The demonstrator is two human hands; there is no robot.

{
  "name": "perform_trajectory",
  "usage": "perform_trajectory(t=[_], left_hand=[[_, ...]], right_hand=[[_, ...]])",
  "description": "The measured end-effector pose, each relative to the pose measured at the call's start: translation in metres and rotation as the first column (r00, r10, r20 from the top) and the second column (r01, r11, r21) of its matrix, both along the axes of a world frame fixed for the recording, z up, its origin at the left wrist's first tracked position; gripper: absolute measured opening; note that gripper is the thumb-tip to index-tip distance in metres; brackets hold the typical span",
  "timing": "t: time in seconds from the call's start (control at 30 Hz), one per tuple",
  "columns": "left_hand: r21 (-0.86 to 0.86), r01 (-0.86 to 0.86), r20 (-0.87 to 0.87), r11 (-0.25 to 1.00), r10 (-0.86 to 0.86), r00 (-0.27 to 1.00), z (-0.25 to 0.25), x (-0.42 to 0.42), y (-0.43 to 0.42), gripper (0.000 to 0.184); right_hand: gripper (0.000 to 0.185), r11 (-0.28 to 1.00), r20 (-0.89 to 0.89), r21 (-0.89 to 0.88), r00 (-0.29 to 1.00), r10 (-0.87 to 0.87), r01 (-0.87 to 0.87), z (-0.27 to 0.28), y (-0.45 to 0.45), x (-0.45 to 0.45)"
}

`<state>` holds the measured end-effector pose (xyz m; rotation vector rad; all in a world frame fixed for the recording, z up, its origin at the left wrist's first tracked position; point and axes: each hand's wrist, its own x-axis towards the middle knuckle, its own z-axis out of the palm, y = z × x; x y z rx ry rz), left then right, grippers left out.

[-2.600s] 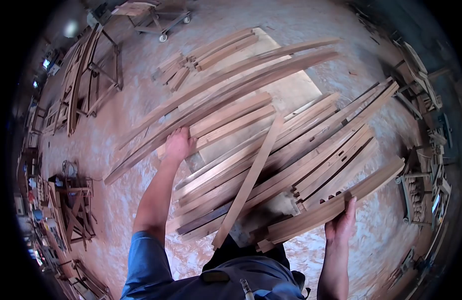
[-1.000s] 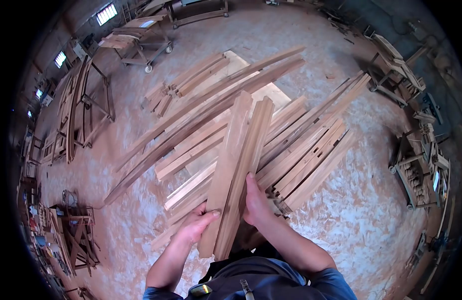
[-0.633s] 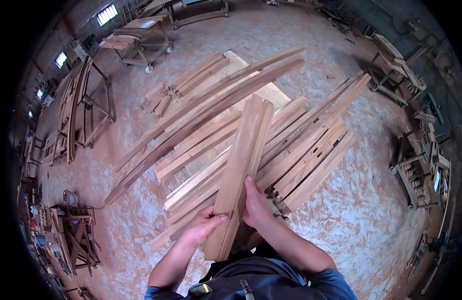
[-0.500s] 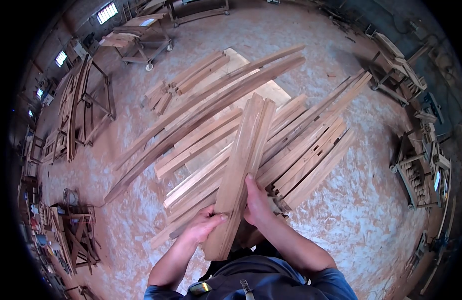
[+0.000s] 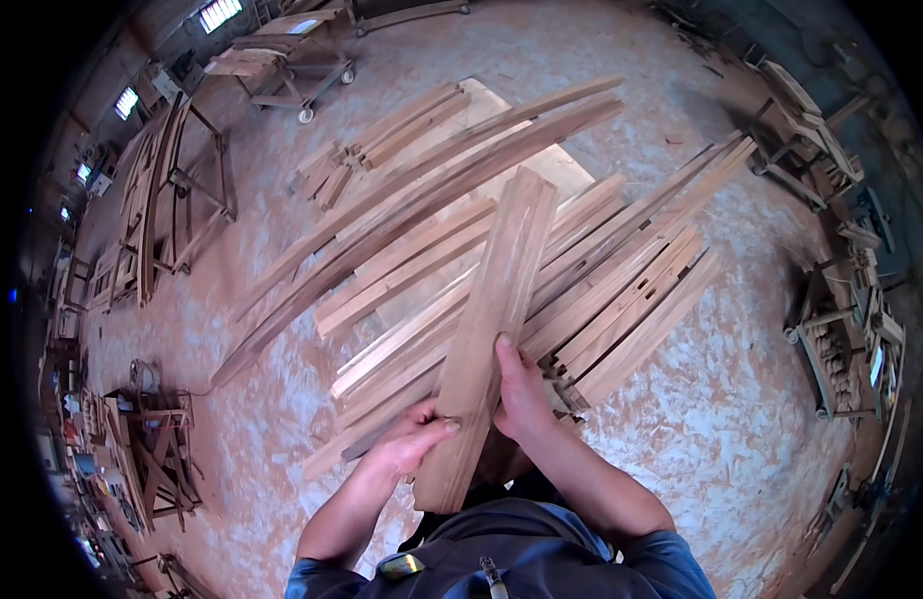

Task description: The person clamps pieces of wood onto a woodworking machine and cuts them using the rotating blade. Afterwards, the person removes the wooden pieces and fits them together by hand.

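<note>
Wooden boards (image 5: 489,329), laid together lengthwise, rise from my lap and point away from me, over the other lumber. My left hand (image 5: 411,439) grips their left side near the lower end, thumb on top. Around their right edge, a little farther up, my right hand (image 5: 521,387) is closed with its thumb on the face. Beneath and beyond them lie many planks; those on the right (image 5: 641,309) have dark slots cut in them. Long curved beams (image 5: 421,205) cross behind, and shorter pieces (image 5: 411,125) lie at the far end on a pale sheet (image 5: 571,172).
A wheeled cart (image 5: 282,85) carrying wood stands at the back left. Racks of long timber (image 5: 162,200) line the left side, with a small wooden stand (image 5: 157,454) nearer. On the right are a wooden trestle (image 5: 801,125) and a shelf cart (image 5: 831,349).
Earlier my hands were apart, one on the beams and one on a curved piece. They then held boards side by side, which have since closed together. The view has shifted slightly.
</note>
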<state>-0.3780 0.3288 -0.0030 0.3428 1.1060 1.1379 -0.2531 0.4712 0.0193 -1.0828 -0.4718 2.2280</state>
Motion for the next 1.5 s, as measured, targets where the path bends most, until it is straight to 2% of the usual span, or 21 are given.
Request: perform_trajectory(t=[0.2,0.33,0.5,0.53,0.63,0.67,0.9,1.0,1.1,1.2,1.3,1.33,1.37,1.4,1.43,1.5], left_hand=[[0.014,-0.039,0.059,0.999,0.038,0.998,0.000,0.001,0.003,0.046],[-0.083,-0.033,0.047,0.996,0.037,0.998,0.010,0.001,0.009,0.045],[-0.049,-0.047,0.004,0.998,0.047,0.999,0.009,0.008,0.016,0.043],[-0.087,-0.009,-0.054,0.996,0.004,0.999,0.009,0.006,0.015,0.041],[-0.045,0.016,-0.120,0.999,-0.021,0.993,0.022,0.011,0.021,0.041],[-0.092,0.079,-0.164,0.993,-0.093,0.982,0.033,0.008,0.025,0.041],[0.050,0.179,-0.197,0.983,-0.166,0.966,0.020,0.003,0.026,0.044],[0.047,0.159,-0.046,0.986,-0.157,0.987,0.027,-0.003,0.028,0.043],[0.016,0.087,-0.016,0.996,-0.087,0.996,0.007,-0.001,0.025,0.044],[-0.166,0.133,-0.305,0.977,-0.179,0.935,0.020,-0.006,0.035,0.051],[0.116,0.130,-0.623,0.985,-0.030,0.782,0.023,0.000,0.033,0.056],[0.126,0.132,-0.616,0.983,-0.027,0.787,0.031,0.000,0.036,0.062],[0.108,0.031,-0.406,0.994,0.015,0.914,0.032,-0.002,0.036,0.062],[0.066,-0.066,-0.177,0.996,0.077,0.981,0.033,-0.007,0.033,0.062],[0.005,-0.154,0.055,0.988,0.153,0.987,0.034,-0.013,0.030,0.062],[0.039,-0.128,0.374,0.991,0.105,0.922,-0.003,-0.038,0.017,0.066]], right_hand=[[0.051,1.000,-0.033,-0.002,0.999,-0.002,0.002,-0.007,0.003,-0.001],[0.049,0.999,-0.027,0.020,0.999,0.026,-0.025,-0.010,0.008,-0.002],[0.049,0.995,-0.064,0.104,0.998,0.007,0.000,-0.015,0.010,0.000],[0.048,0.992,-0.075,0.128,0.997,0.002,0.008,-0.015,0.010,0.001],[0.049,0.996,-0.031,0.089,0.999,-0.027,0.030,-0.008,0.009,0.005],[0.050,0.995,-0.036,0.095,0.999,-0.022,0.026,-0.008,0.010,0.006],[0.050,0.988,-0.122,0.150,0.993,-0.010,0.029,-0.006,0.016,0.009],[0.047,0.988,-0.208,0.153,0.978,0.031,0.001,-0.006,0.019,0.011],[0.047,0.990,-0.249,0.142,0.967,0.052,-0.016,-0.006,0.021,0.007],[0.044,0.988,-0.118,0.150,0.993,-0.016,0.034,-0.017,0.023,-0.002],[0.044,0.983,0.006,0.183,1.000,-0.031,0.029,-0.019,0.020,-0.008],[0.045,0.982,0.038,0.190,0.999,-0.021,0.013,-0.017,0.020,-0.010],[0.046,0.992,-0.013,0.125,1.000,-0.003,0.005,-0.016,0.022,-0.009],[0.047,0.998,-0.069,0.059,0.997,0.014,-0.010,-0.014,0.025,-0.006],[0.048,0.999,-0.129,-0.007,0.991,0.031,-0.032,-0.010,0.028,-0.005],[0.054,0.990,-0.227,-0.061,0.968,0.111,-0.128,-0.004,0.035,-0.002]])
